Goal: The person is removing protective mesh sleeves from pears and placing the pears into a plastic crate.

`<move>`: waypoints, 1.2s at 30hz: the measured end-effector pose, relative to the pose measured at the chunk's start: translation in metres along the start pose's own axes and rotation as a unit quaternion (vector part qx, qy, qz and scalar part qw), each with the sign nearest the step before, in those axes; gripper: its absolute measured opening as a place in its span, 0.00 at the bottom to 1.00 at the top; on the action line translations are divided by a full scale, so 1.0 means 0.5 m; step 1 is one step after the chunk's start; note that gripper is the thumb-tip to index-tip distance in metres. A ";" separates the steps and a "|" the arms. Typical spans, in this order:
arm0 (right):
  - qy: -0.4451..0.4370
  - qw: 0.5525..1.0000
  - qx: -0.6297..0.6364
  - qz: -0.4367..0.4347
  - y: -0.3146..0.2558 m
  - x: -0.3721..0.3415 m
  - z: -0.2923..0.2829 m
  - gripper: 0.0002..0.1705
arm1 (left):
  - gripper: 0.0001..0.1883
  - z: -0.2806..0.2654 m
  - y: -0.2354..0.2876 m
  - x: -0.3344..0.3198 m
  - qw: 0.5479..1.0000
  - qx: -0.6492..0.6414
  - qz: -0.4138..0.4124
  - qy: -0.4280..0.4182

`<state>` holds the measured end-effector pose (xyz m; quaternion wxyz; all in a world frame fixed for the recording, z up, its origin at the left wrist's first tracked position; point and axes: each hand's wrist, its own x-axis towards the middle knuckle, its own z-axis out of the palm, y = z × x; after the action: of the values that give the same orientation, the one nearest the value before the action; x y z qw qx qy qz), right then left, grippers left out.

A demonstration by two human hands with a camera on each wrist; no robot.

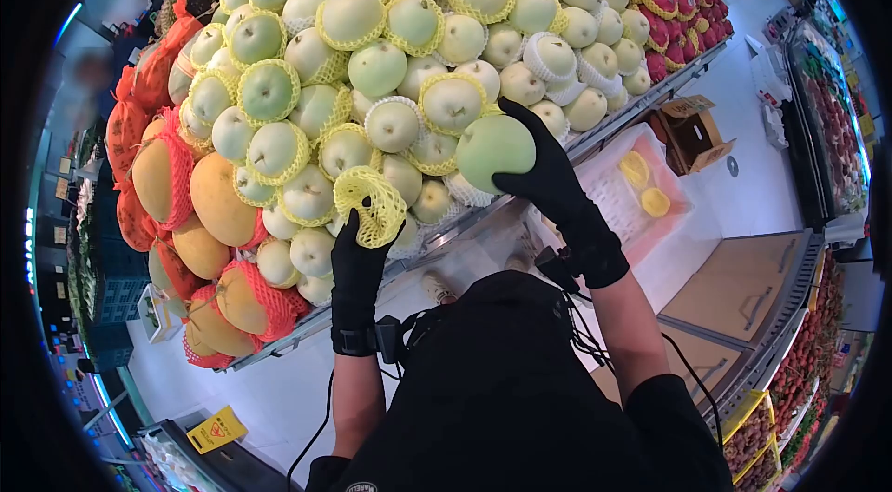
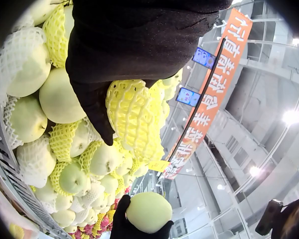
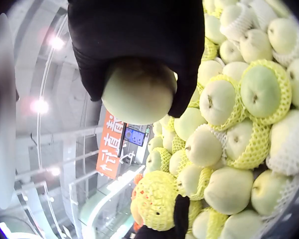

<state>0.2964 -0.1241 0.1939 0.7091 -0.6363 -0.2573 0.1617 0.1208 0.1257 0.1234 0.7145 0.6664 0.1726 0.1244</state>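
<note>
In the head view, my gloved right hand (image 1: pixel 555 181) grips a smooth pale green melon (image 1: pixel 495 154), bare of any netting, above the front of the melon pile. Its fingers and thumb wrap the melon (image 3: pixel 138 97) in the right wrist view. My gloved left hand (image 1: pixel 360 264) holds a yellow foam net sleeve (image 1: pixel 376 206) by its lower side, with thumb and fingers around the mesh. The sleeve looks hollow, its opening turned up. Close behind both hands lie melons (image 1: pixel 392 125) in yellow or white foam nets. Part of the sleeve (image 2: pixel 132 117) is hidden by the left hand in the left wrist view.
Orange-yellow melons (image 1: pixel 218 190) in red nets fill the left end of the display. Dragon fruit (image 1: pixel 662 0) lie at the far right. A metal rail (image 1: pixel 446 236) edges the display. Beside it are a pinkish crate (image 1: pixel 664 230) with yellow nets and an open cardboard box (image 1: pixel 692 134).
</note>
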 end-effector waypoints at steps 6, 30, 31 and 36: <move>0.005 0.940 -0.270 -0.206 -0.033 -0.006 0.012 0.47 | 0.21 0.009 -0.009 0.013 0.999 -0.043 -0.014 -0.011; 0.049 0.976 -0.189 -0.092 -0.031 -0.021 -0.021 0.52 | 0.20 0.039 0.021 0.002 1.000 0.000 0.003 -0.015; 0.046 0.981 -0.169 -0.087 -0.024 -0.019 -0.028 0.53 | 0.20 0.034 0.018 0.004 0.999 -0.032 -0.001 -0.012; 0.045 0.992 0.114 -0.006 0.067 -0.014 -0.074 0.40 | 0.22 0.050 0.043 -0.004 0.991 0.121 0.057 0.031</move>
<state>0.3150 -0.1538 0.1574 0.7886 -0.5566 -0.2089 0.1570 0.1305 0.1040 0.1464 0.6146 0.7526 0.1706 0.1636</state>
